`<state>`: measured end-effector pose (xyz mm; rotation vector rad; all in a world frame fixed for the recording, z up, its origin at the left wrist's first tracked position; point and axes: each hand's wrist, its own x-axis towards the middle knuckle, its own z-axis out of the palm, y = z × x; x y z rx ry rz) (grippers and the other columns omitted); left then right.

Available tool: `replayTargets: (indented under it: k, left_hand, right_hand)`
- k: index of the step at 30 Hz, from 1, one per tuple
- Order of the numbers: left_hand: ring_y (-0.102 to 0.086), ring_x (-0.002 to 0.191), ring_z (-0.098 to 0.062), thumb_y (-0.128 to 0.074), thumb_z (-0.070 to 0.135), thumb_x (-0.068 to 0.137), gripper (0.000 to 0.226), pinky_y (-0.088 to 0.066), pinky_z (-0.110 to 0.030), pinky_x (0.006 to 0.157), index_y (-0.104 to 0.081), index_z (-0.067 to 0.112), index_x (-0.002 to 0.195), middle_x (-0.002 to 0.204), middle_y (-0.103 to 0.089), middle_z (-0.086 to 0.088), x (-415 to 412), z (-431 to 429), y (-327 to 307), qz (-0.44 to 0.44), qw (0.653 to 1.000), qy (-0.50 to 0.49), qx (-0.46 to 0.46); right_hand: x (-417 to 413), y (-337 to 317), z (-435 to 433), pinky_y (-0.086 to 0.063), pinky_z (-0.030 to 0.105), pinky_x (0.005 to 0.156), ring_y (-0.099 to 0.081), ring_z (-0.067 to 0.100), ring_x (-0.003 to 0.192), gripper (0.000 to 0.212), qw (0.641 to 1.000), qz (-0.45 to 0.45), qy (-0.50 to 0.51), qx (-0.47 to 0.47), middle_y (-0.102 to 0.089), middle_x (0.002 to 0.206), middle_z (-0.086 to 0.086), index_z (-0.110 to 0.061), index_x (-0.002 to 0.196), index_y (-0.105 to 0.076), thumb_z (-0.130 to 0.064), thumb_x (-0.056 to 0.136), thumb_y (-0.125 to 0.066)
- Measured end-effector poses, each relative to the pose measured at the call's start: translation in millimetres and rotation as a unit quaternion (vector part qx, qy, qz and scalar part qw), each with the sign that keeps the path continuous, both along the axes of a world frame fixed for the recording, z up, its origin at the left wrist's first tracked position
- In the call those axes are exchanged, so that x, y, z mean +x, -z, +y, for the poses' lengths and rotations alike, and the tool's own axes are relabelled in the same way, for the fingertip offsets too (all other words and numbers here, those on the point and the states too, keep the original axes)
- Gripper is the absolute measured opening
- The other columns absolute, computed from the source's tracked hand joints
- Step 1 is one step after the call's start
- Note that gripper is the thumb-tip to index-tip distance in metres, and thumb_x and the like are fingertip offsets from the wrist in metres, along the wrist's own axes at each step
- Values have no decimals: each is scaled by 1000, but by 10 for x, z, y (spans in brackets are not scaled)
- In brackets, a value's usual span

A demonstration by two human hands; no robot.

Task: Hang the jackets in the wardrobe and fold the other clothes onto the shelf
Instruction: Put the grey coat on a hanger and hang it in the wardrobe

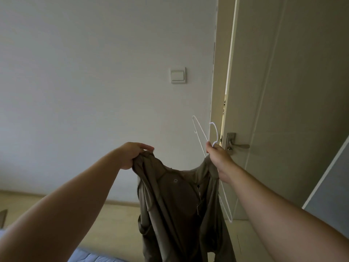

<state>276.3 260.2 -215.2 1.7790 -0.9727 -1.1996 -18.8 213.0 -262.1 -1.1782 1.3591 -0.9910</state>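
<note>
An olive-brown jacket [175, 201] hangs in the air in front of me, held up by its two shoulders with the inside facing me. My left hand [132, 155] grips the left shoulder. My right hand [219, 159] grips the right shoulder together with a thin white wire hanger [203, 135]. The hanger's hook and one arm stick up above the hand; its other arm runs down behind the jacket's right side. The wardrobe is not in view.
A plain wall with a light switch [177, 75] is ahead. A room door [283, 110] with a metal lever handle [238, 145] stands slightly ajar on the right. A blue bed cover [90, 257] shows at the bottom, above it a light wooden floor [117, 220].
</note>
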Motion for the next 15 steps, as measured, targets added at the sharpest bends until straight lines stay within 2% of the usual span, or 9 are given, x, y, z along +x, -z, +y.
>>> replayTargets:
  k: [2, 3, 4, 6, 8, 11, 15]
  left_hand:
    - [-72, 95, -32, -43, -8, 99, 40, -62, -35, 76, -81, 4, 92, 109, -74, -18, -120, -51, -12, 10, 1000, 18, -1]
    - [-71, 98, -32, -47, -6, 98, 36, -62, -35, 78, -81, 4, 92, 109, -75, -16, -168, -86, -15, 16, 999, 31, 5]
    - [-71, 101, -32, -54, -3, 96, 28, -61, -36, 83, -81, 4, 94, 108, -76, -15, -215, -125, -20, 24, 999, 42, 9]
    - [-70, 106, -33, -69, 3, 90, 14, -58, -41, 94, -80, 5, 98, 109, -75, -14, -275, -187, -40, 31, 997, 64, 20]
    - [-69, 108, -31, -76, -4, 81, 26, -57, -39, 96, -78, 7, 105, 113, -74, -13, -266, -257, -50, 15, 996, 90, 17]
    - [-66, 111, -32, -63, -22, 81, 45, -57, -40, 94, -74, 8, 112, 120, -69, -12, -176, -358, -38, 27, 995, 98, -13]
    - [-66, 109, -29, -52, -19, 90, 38, -58, -35, 85, -70, 7, 111, 122, -69, -15, -59, -411, -87, 70, 992, 84, -56]
  right_hand:
    - [80, 23, -7, -49, 41, 98, -60, 21, 108, 29, 999, -43, 0, 31, -60, 118, 3, -18, 119, -60, -40, 102, -51]
    - [126, 12, 8, -48, 47, 104, -58, 27, 117, 32, 996, -66, 7, 53, -60, 123, 4, -17, 124, -61, -36, 98, -54]
    - [168, -5, 22, -48, 48, 103, -57, 30, 119, 34, 993, -89, 15, 70, -59, 123, 5, -17, 122, -63, -34, 94, -56]
    - [228, -46, 25, -51, 43, 87, -58, 27, 109, 29, 990, -115, 26, 78, -59, 117, 4, -18, 111, -68, -35, 88, -59]
    - [264, -83, -14, -48, 40, 82, -57, 25, 103, 27, 988, -134, 39, 72, -60, 112, 4, -20, 110, -70, -36, 89, -62]
    - [255, -131, -88, -50, 47, 97, -58, 27, 111, 31, 986, -146, 64, 57, -63, 116, 2, -25, 116, -70, -43, 92, -65]
    - [250, -164, -130, -44, 60, 106, -58, 33, 122, 41, 986, -150, 69, 30, -63, 128, 5, -32, 110, -71, -61, 81, -70]
